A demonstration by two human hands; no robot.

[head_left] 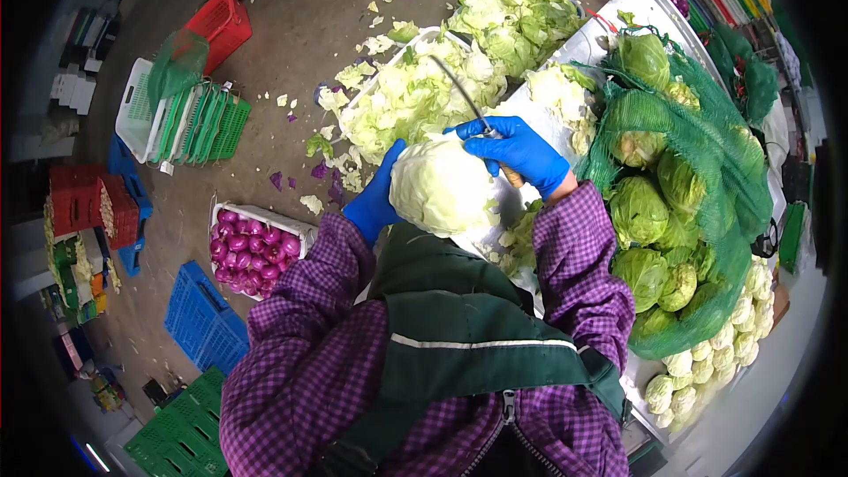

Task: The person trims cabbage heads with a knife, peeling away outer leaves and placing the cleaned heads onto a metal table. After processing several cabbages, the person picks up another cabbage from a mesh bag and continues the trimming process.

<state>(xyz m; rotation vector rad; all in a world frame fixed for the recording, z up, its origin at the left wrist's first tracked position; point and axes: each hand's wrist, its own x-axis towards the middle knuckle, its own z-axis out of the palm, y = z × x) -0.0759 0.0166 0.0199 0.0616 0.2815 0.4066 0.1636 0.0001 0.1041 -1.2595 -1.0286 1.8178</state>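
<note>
A pale, trimmed cabbage head (442, 187) is in front of my chest. My left hand (378, 194), in a blue glove, grips it from its left side. A knife (458, 87) with a thin dark blade is in my right hand (521, 152), also blue-gloved, the fingers closed around its handle above the cabbage's right side. The blade points up and away to the left. Just beyond the cabbage, a white crate (435, 34) holds a heap of loose cabbage leaves (415, 102).
At right, a green net bag (726, 178) of whole cabbages lies on the white table (658, 9), near pale trimmed vegetables (702, 367). Left stand a crate of purple onions (252, 252), a blue pallet (205, 318), green crates (199, 119) and a red crate (219, 28). Leaf scraps litter the floor.
</note>
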